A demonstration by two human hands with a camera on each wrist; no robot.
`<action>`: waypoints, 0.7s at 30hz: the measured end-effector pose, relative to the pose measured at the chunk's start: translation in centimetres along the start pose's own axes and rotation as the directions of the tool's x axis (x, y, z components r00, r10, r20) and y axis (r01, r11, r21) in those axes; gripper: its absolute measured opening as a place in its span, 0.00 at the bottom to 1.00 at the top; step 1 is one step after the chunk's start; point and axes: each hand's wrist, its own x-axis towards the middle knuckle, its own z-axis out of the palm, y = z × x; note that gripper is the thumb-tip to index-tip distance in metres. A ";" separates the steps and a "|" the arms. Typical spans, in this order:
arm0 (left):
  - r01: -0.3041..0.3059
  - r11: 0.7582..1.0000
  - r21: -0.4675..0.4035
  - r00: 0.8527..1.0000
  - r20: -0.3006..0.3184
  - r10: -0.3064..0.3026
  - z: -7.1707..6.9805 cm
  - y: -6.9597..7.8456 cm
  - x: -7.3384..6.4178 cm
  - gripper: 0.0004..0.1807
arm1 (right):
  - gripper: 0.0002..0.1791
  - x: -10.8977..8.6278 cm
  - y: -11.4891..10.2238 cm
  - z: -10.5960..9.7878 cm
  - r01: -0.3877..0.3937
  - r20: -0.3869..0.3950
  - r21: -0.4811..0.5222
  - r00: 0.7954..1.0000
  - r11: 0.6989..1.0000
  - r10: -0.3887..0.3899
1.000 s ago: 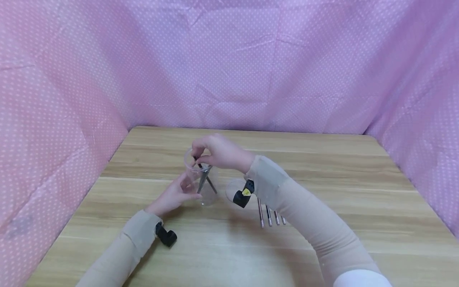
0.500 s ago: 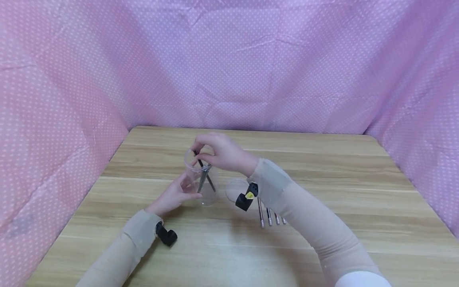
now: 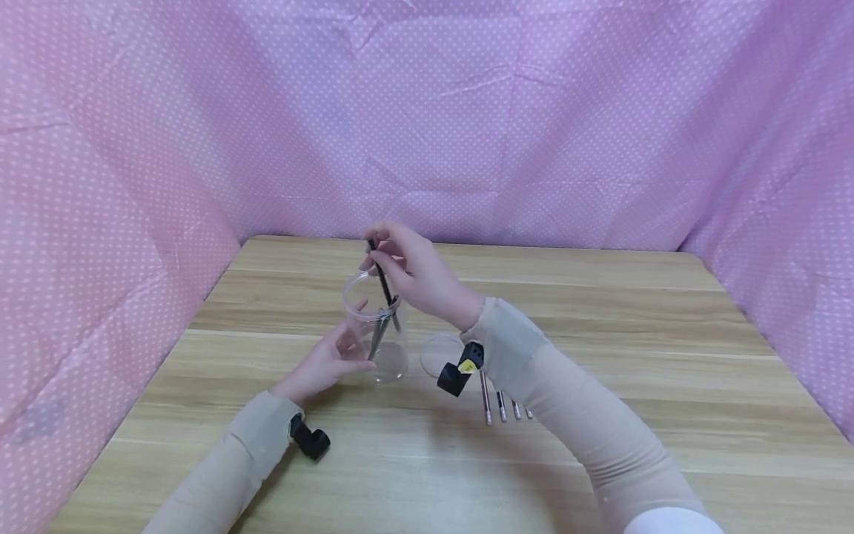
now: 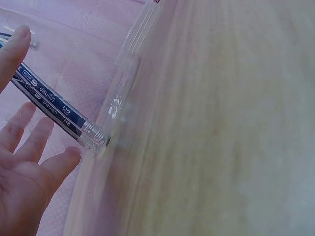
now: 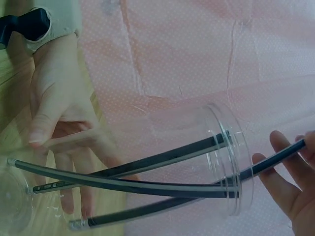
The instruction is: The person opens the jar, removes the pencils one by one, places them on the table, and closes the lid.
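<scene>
My left hand [image 3: 325,365] holds a clear plastic jar [image 3: 390,365] from its left side, thumb in front and fingers behind. Between thumb and fingers, my right hand [image 3: 427,280] pinches the upper end of a dark pencil [image 3: 382,276] above the open rim. That pencil slants down through the jar's mouth, its lower end still inside. Two more dark pencils [image 5: 147,186] lean crossed within the jar in the right wrist view. Printed barrels marked HB and clear-looking ends of pencils [image 4: 54,101] show beside the left fingers in the left wrist view.
A clear round lid [image 3: 434,365] lies flat on the wooden table [image 3: 373,475], right of the jar. Several pencils [image 3: 486,400] lie side by side under my right forearm, which covers part of them. A pink dotted curtain [image 3: 440,133] surrounds the table's back and sides.
My right hand has moved up, drawing the pinched pencil partway up out of the jar. My left hand and the jar have stayed in place.
</scene>
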 end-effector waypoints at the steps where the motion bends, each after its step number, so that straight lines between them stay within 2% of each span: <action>1: 0.001 1.000 -0.001 1.000 0.000 -0.001 0.0 0.0 0.0 0.56 | 0.11 0.0 0.0 0.0 -0.006 -0.023 0.016 1.000 1.000 0.007; 5: 0.009 1.000 -0.016 1.000 0.010 -0.009 0.0 0.0 0.0 0.56 | 0.11 0.2 0.1 -0.3 -0.013 -0.112 0.115 0.993 0.993 0.026; 9: 0.028 1.000 -0.011 1.000 0.009 -0.028 0.0 0.1 -0.1 0.56 | 0.11 0.3 0.2 -0.9 -0.017 -0.204 0.241 0.977 0.970 0.068; 14: 0.043 0.999 -0.011 0.999 0.003 -0.043 0.0 0.1 -0.1 0.56 | 0.13 0.5 0.5 -1.6 -0.024 -0.304 0.386 0.941 0.922 0.151; 21: 0.040 0.999 -0.004 0.999 -0.003 -0.040 0.0 0.0 -0.2 0.57 | 0.12 0.2 1.2 -2.4 -0.044 -0.373 0.511 0.888 0.858 0.267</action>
